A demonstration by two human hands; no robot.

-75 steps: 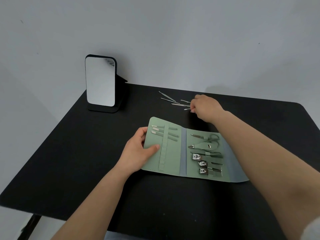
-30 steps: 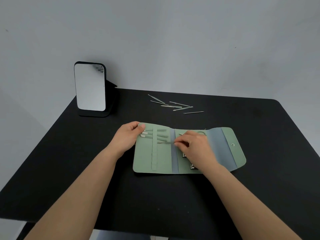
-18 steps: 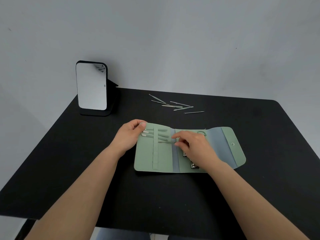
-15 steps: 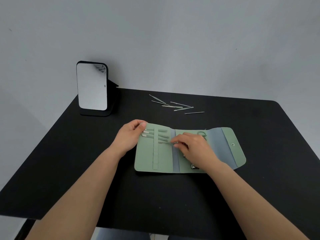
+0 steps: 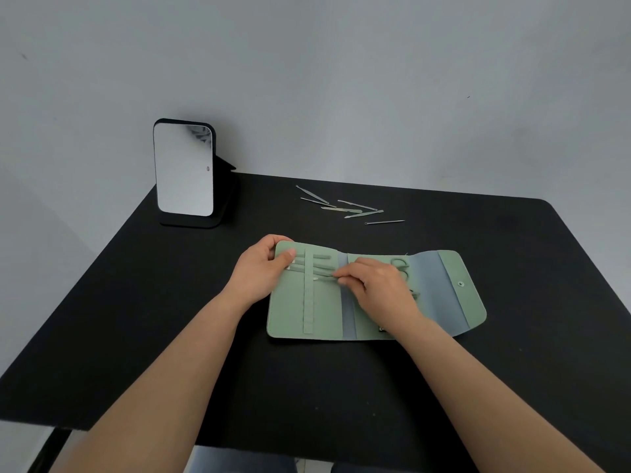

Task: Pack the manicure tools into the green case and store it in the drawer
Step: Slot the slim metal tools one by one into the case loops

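The green case (image 5: 321, 312) lies open and flat on the black table (image 5: 136, 319). My left hand (image 5: 261, 268) grips its upper left corner, thumb on the inner face. My right hand (image 5: 379, 288) pinches a thin metal tool (image 5: 324, 278) whose tip lies at the elastic strap (image 5: 308, 302) on the left panel. Two other tools (image 5: 321, 257) sit under that strap above it. Scissors (image 5: 399, 264) show in the right panel; my right hand hides most of the tools there. Several loose tools (image 5: 345, 208) lie behind the case.
A standing mirror (image 5: 183, 170) with a black base is at the table's back left, near the grey wall. The case's snap flap (image 5: 459, 285) lies spread to the right. The table's front edge runs just under my forearms. No drawer is in view.
My right hand left the loose pile with one thin tool and brought it to the case's left panel; over the last second it has slid the tool leftward to the strap.
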